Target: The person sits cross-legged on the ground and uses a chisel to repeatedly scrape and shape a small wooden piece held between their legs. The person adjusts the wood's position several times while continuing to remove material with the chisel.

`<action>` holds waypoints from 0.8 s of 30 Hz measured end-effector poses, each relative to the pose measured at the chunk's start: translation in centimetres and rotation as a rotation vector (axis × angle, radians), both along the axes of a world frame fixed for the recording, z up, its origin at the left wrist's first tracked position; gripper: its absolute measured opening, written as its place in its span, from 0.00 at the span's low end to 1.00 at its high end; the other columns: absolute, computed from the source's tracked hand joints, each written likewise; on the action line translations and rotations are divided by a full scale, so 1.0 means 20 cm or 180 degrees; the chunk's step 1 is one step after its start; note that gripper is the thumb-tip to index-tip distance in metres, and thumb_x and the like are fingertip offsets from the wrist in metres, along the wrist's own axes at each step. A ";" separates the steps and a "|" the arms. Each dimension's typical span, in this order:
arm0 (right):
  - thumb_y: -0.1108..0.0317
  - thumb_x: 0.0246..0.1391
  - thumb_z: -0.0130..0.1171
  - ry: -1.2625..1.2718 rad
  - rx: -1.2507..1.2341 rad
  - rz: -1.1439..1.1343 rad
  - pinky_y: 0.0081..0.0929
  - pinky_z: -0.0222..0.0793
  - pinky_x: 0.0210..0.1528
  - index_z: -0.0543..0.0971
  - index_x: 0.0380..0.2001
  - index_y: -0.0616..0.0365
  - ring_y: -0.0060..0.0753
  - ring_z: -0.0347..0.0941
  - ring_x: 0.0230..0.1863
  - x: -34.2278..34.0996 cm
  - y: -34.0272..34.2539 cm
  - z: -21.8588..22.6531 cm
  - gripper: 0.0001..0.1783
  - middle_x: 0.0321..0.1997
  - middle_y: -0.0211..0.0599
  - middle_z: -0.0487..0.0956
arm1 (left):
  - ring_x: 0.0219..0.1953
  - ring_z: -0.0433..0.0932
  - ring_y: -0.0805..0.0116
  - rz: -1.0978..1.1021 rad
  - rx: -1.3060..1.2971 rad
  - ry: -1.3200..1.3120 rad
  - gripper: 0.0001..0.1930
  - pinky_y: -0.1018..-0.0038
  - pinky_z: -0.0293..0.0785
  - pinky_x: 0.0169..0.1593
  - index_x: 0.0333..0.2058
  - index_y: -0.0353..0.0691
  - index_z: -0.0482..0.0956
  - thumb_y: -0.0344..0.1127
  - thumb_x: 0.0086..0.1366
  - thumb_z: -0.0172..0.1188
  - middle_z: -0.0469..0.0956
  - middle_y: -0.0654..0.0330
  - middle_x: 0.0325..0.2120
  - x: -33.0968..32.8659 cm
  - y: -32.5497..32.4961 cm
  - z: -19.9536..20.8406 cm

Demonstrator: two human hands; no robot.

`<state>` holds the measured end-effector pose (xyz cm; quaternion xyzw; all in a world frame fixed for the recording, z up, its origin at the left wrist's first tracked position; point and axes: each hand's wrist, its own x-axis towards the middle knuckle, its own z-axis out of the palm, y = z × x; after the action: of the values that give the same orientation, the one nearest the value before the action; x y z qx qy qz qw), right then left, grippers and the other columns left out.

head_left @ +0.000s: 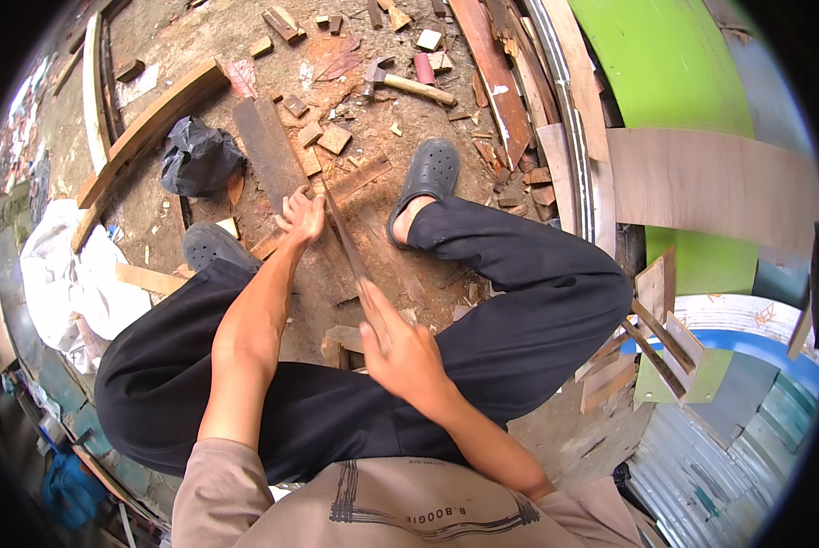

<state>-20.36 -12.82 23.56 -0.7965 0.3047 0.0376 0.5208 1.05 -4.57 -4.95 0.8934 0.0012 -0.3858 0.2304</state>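
Observation:
My right hand (400,354) is closed round the handle end of a handsaw (345,239), its thin blade seen nearly edge-on and pointing away from me. The blade's far end lies beside the near end of a brown wooden board (270,146). My left hand (301,216) grips that end of the board, its fingers bent over the wood close to the blade. Under the board runs a narrower wooden strip (359,181), lying crosswise on the ground. Whether the teeth touch the wood I cannot tell.
A claw hammer (414,86) lies beyond my feet among several wood offcuts (334,139). A crumpled black plastic bag (201,157) and a curved timber piece (153,132) lie on the left. Long planks (493,73) and green sheets (674,64) are stacked on the right.

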 end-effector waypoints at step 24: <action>0.65 0.61 0.57 0.0019 -0.0054 0.0125 0.53 0.78 0.38 0.68 0.70 0.46 0.68 0.81 0.34 0.02 0.00 -0.11 0.33 0.36 0.61 0.83 | 0.78 0.33 0.43 -0.0189 -0.0084 -0.0061 0.36 0.35 0.23 0.73 0.70 0.42 0.54 0.57 0.71 0.41 0.50 0.47 0.74 0.00 0.00 -0.01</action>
<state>-20.04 -12.87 21.35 -0.8066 0.2909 0.0477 0.5124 1.08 -4.54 -5.05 0.8935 -0.0326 -0.3838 0.2306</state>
